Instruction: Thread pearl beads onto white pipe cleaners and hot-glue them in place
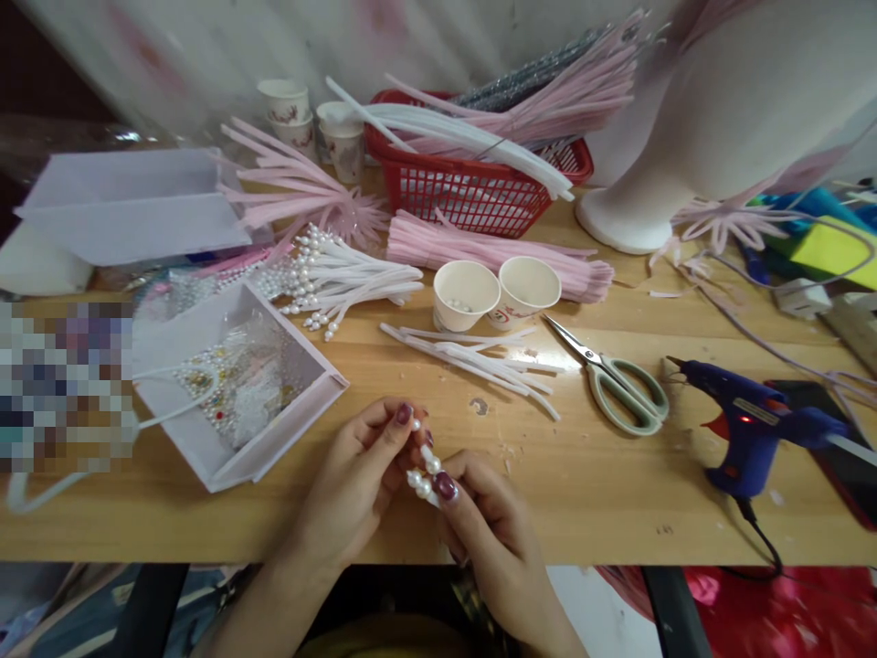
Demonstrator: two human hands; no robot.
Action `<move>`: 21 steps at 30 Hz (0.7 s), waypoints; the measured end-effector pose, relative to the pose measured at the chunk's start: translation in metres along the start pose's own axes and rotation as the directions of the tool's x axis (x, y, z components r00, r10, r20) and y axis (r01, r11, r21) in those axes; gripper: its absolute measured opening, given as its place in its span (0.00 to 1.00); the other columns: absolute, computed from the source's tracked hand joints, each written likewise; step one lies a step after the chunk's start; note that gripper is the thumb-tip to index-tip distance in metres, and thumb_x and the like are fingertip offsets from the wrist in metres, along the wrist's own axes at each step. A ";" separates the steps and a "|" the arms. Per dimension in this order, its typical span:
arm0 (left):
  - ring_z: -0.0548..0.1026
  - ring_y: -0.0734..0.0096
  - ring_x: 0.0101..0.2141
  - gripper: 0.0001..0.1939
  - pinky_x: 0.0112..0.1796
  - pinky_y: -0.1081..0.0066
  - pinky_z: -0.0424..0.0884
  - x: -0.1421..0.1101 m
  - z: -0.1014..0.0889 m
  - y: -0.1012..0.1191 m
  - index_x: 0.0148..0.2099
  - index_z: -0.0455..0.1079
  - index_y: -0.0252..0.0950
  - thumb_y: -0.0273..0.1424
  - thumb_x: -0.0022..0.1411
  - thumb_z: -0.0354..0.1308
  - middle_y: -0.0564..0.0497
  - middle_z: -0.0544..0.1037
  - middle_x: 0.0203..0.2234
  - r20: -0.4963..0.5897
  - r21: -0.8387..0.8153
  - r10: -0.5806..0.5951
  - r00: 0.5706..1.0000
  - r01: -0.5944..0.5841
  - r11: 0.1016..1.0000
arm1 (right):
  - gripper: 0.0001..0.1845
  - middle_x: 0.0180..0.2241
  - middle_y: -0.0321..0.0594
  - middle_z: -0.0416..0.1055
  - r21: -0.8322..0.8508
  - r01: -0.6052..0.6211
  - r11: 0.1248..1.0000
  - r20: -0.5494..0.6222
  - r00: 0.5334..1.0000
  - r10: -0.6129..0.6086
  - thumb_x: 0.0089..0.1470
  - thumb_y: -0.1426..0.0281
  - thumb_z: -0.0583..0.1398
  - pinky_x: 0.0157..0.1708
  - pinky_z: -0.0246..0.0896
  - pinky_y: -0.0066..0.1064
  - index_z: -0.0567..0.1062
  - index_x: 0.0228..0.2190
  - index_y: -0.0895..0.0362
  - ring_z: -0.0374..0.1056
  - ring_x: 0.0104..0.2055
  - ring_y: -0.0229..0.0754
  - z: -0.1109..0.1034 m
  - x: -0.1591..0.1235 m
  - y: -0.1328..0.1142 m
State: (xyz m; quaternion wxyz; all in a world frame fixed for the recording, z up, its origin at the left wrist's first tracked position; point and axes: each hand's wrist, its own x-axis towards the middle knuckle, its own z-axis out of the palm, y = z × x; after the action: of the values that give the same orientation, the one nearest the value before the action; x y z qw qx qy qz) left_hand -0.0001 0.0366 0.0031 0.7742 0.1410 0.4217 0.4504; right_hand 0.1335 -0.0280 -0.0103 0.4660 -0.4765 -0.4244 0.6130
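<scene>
Close together above the front of the wooden table, both hands work on small white pearls. My left hand (363, 457) pinches one pearl bead (416, 425) between thumb and fingertip. A few short white pipe cleaners with pearl tips (423, 482) are gripped under the thumb of my right hand (490, 525); their lower ends are hidden by the fingers. Just beyond the hands lie loose white pipe cleaners (480, 361). Behind these stand two paper cups, the left cup (466, 297) with beads inside and the right cup (529, 291) beside it. Finished-looking pearl-tipped white stems (363, 274) lie in a pile.
Scissors (620, 388) and a blue glue gun (746, 425) with a lit red light lie to the right. At left is an open white box (301, 439) of bagged beads. Behind are pink pipe cleaners (493, 256), a red basket (472, 192) and a white stand (630, 219).
</scene>
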 end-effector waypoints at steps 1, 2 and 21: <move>0.70 0.82 0.20 0.18 0.23 0.83 0.68 0.000 0.001 0.000 0.28 0.78 0.33 0.37 0.41 0.80 0.55 0.77 0.21 -0.003 0.005 0.002 1.000 -0.002 1.000 | 0.20 0.20 0.26 0.55 0.004 0.000 1.000 -0.001 1.000 0.000 0.69 0.54 0.56 0.19 0.43 0.26 0.68 0.30 0.54 0.47 0.20 0.32 0.000 0.000 0.000; 0.70 0.82 0.21 0.18 0.23 0.83 0.68 0.000 0.001 0.000 0.28 0.78 0.32 0.38 0.41 0.80 0.55 0.76 0.20 -0.008 0.012 0.006 1.000 -0.006 1.000 | 0.20 0.20 0.26 0.55 0.010 0.000 1.000 0.001 1.000 0.000 0.69 0.54 0.56 0.19 0.43 0.26 0.69 0.30 0.54 0.47 0.20 0.32 0.000 0.000 -0.001; 0.71 0.72 0.26 0.21 0.28 0.75 0.64 -0.010 -0.013 -0.005 0.32 0.76 0.38 0.50 0.66 0.58 0.54 0.76 0.24 0.136 0.605 0.307 0.942 -0.325 0.727 | 0.20 0.20 0.26 0.56 -0.027 0.020 0.999 0.027 0.999 -0.019 0.69 0.54 0.56 0.20 0.45 0.28 0.67 0.29 0.54 0.48 0.20 0.33 -0.002 0.002 -0.005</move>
State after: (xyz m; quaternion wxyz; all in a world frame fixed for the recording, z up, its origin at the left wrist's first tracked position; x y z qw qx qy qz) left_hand -0.0093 0.0233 -0.0022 0.6020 0.4628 0.5053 0.4099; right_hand 0.1358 -0.0245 -0.0059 0.4598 -0.4704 -0.4433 0.6089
